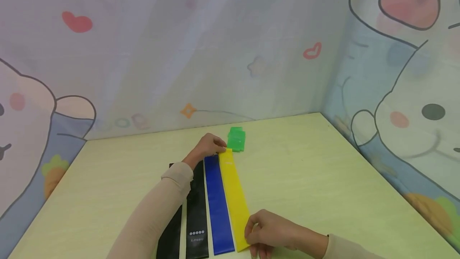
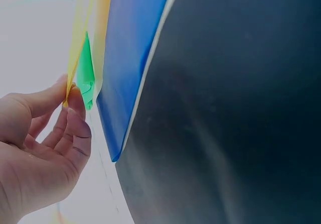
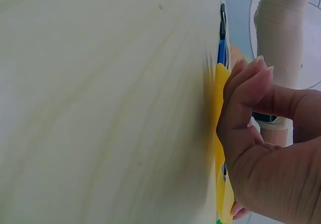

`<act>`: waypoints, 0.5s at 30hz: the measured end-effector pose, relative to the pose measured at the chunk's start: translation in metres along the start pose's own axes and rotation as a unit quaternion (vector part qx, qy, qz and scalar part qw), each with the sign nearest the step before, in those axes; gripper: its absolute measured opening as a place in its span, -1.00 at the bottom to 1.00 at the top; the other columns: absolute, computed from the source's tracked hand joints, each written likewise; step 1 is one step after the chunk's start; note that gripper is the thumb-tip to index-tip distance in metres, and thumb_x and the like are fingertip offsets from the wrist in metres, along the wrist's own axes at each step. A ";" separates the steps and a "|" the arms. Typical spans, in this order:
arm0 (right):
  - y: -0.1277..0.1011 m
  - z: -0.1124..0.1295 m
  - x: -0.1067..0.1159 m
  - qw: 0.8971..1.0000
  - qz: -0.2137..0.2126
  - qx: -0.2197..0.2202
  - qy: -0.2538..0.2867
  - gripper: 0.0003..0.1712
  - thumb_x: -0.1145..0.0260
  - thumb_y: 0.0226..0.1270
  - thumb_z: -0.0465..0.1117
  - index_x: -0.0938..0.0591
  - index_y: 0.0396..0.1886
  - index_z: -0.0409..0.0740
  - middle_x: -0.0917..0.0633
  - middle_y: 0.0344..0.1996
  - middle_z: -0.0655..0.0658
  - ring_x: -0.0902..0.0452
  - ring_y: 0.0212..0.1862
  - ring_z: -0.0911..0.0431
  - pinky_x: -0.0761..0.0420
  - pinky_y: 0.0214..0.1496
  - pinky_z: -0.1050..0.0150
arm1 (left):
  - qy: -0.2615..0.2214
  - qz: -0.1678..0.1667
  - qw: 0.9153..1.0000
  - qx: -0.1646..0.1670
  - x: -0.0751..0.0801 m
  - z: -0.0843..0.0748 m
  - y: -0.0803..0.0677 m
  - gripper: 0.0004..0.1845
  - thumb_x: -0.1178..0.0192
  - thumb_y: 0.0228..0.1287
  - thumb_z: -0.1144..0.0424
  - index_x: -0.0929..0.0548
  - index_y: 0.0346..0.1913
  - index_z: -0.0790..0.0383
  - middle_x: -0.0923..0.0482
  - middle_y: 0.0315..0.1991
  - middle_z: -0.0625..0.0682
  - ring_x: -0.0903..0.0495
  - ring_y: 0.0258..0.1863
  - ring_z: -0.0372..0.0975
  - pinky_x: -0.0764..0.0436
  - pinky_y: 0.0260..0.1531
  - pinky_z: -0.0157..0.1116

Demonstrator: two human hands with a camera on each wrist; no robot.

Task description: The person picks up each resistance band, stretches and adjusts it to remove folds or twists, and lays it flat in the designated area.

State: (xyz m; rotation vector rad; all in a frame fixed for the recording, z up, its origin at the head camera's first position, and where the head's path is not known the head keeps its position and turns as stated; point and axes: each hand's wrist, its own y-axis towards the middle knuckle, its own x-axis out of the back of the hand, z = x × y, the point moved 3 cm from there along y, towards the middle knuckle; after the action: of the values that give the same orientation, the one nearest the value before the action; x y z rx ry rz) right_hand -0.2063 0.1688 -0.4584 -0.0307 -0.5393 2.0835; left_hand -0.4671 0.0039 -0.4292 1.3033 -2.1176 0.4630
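Four bands, head view: flat strips lay side by side on the pale wooden table [image 1: 323,171], two black ones [image 1: 197,211], then the blue band [image 1: 217,207], then the yellow band [image 1: 235,195] furthest right.
Yellow band's axis, head view: long axis ran from the near table edge away toward the curtain backdrop [image 1: 215,51], leaning a bit left at the far end, pretty much parallel to the blue one and just beside it.
Left hand, head view: the left hand [image 1: 208,147] sat at the far end of the yellow band, fingers curled onto its corner.
Right hand, head view: the right hand [image 1: 267,233] gripped the near end, fingers bent round the edge.
Green one, head view: a folded green band [image 1: 236,139] lay just past the yellow band's far end, near the left hand.
Left wrist view: thumb and forefinger of the left hand [image 2: 40,143] pinched the yellow band [image 2: 80,38] at its tip, so clamped for sure; green band [image 2: 86,76] showed through behind it, blue band [image 2: 135,53] and black band [image 2: 230,113] right alongside.
Right wrist view: the right hand [image 3: 266,148] had its fingers curled on the yellow band [image 3: 218,98], edge lifted a touch off the table [image 3: 100,103]; the left sleeve [image 3: 283,28] was visible beyond.
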 end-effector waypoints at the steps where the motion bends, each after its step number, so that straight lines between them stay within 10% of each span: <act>1: 0.000 0.000 0.000 1.000 0.000 0.001 -0.001 -0.94 -0.26 0.31 -0.36 -0.63 -0.32 -0.29 -0.64 -0.68 -0.12 -0.40 -0.75 0.20 -0.42 -0.70 0.44 | 0.002 -0.003 1.000 -0.001 0.000 0.001 0.001 -0.77 -0.30 0.35 0.33 -0.75 0.01 0.33 -0.72 -0.13 0.12 -0.66 -0.22 -0.10 -0.65 -0.20 -0.19; 15: 0.001 0.000 0.003 1.000 -0.004 0.001 -0.009 -0.92 -0.25 0.33 -0.34 -0.64 -0.31 -0.28 -0.64 -0.68 -0.12 -0.41 -0.74 0.19 -0.42 -0.71 0.42 | 0.115 0.012 0.992 -0.053 -0.010 -0.002 0.006 -0.81 -0.22 0.36 0.43 -0.77 -0.06 0.39 -0.72 -0.10 0.21 -0.68 -0.16 -0.02 -0.66 -0.14 -0.16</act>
State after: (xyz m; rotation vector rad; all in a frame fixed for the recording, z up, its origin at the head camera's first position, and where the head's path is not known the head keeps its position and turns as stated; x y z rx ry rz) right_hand -0.2084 0.1706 -0.4585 -0.0087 -0.5471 2.0776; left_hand -0.4684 0.0148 -0.4337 1.1106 -1.9415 0.4802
